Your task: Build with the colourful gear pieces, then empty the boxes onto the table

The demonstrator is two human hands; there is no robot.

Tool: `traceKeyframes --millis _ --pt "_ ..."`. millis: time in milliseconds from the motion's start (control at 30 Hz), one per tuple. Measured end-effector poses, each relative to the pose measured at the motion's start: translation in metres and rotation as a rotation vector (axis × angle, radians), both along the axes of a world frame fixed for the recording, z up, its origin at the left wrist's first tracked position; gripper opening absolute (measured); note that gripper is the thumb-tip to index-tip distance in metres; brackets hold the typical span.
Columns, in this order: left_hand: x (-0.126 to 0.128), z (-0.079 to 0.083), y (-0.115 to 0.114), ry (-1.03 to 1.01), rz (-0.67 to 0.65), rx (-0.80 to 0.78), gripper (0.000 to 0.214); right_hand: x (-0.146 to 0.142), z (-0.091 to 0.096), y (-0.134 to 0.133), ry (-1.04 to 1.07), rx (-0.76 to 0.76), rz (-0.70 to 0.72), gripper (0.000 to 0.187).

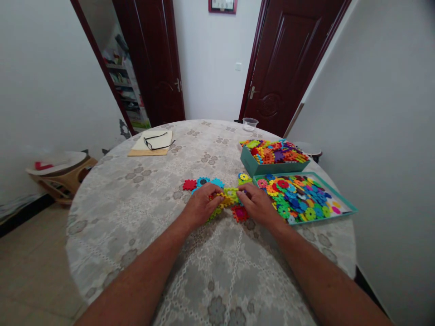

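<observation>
My left hand (201, 203) and my right hand (258, 204) meet at the middle of a round table (136, 213), fingers curled around a joined cluster of yellow and green gear-shaped plastic pieces (229, 196). A red gear piece (239, 213) lies under my right hand. Loose red (189, 184) and blue (204, 181) gear pieces lie just beyond my left hand. A yellow-and-blue piece (243, 177) sits beyond the cluster.
A teal box (253, 167) heaped with coloured gear pieces and its teal lid (343, 212) holding several more stand at the right. Glasses (157, 141) rest on a pad at the far left. A clear cup (250, 123) stands at the far edge. A stool (64, 174) is beside the table.
</observation>
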State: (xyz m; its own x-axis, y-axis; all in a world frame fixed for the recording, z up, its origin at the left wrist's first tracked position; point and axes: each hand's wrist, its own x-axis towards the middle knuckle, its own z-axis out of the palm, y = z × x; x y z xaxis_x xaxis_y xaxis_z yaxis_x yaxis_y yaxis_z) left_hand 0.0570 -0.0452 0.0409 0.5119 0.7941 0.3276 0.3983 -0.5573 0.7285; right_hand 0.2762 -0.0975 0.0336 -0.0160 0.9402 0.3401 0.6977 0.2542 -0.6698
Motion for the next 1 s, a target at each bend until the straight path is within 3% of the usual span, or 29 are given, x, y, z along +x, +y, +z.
traceKeyframes --millis 133,267,333,433,567,767,900,1000 --pt "0.001 -0.003 -0.001 -0.006 0.045 -0.078 0.011 -0.018 0.006 -0.008 0.228 -0.127 0.152 0.021" --pt "-0.001 0.0 -0.001 -0.043 0.07 -0.113 0.024 -0.015 0.006 -0.006 0.244 -0.206 0.18 0.023" --pt "-0.002 0.004 -0.001 -0.001 0.051 -0.117 0.024 -0.005 0.004 -0.003 0.152 -0.205 0.16 0.024" --pt "-0.003 0.008 -0.002 0.044 0.092 -0.141 0.023 0.014 0.004 -0.001 -0.148 -0.123 0.015 0.03" --pt "-0.003 0.004 0.001 -0.105 0.188 -0.28 0.02 0.032 0.007 -0.005 -0.457 -0.16 -0.029 0.035" --pt "-0.003 -0.007 0.006 -0.252 0.203 -0.417 0.018 0.031 0.006 -0.012 -0.572 -0.242 0.072 0.041" --pt "-0.002 -0.006 0.008 -0.286 0.16 -0.489 0.021 0.027 0.008 -0.008 -0.577 -0.228 0.031 0.023" --pt "-0.004 0.0 0.007 -0.204 0.121 -0.437 0.024 0.029 0.012 -0.002 -0.522 -0.172 -0.055 0.022"
